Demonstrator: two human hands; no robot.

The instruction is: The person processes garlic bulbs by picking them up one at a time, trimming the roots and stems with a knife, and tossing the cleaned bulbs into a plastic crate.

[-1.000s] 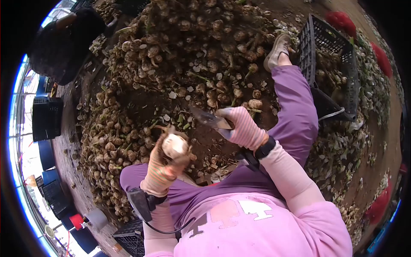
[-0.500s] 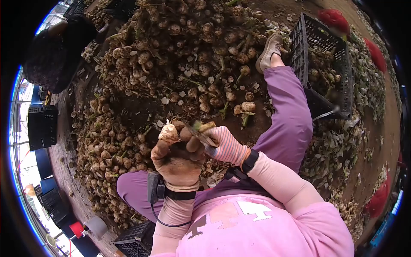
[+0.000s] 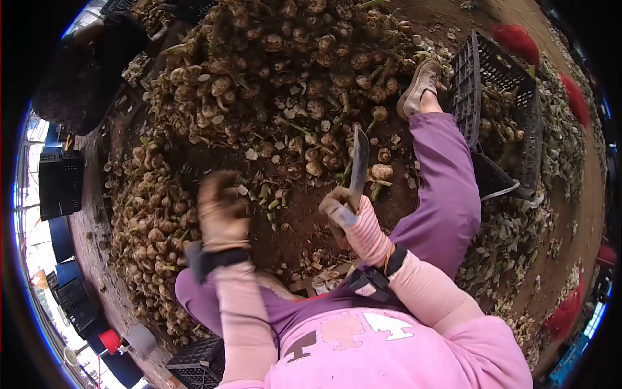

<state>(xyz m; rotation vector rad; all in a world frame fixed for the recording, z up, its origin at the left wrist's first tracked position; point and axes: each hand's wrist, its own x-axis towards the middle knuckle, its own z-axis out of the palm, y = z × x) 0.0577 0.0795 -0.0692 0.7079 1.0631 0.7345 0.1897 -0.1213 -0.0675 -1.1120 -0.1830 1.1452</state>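
My right hand [image 3: 353, 223], in a striped, soiled glove, is closed round the handle of a knife [image 3: 359, 165]. The dark, slightly curved blade points up and away from me, above the ground between my legs. My left hand [image 3: 223, 211], also gloved and dirty, is smeared by motion beside the left pile of garlic bulbs [image 3: 159, 227]; I cannot make out anything in its fingers. In front lies a larger heap of garlic bulbs [image 3: 278, 71] with stalks and roots. A single bulb [image 3: 381, 172] with a green stem lies just right of the blade.
A black plastic crate [image 3: 476, 97] holding plant matter stands by my right foot [image 3: 421, 87]. Cut green stem pieces [image 3: 272, 198] litter the soil. Peeled leaves and skins [image 3: 518, 227] cover the right side. A person in dark clothes [image 3: 84, 78] is at upper left.
My left hand has moved left, away from my right hand; the bulb it held no longer shows. My right hand has shifted right, and the knife now points upward.
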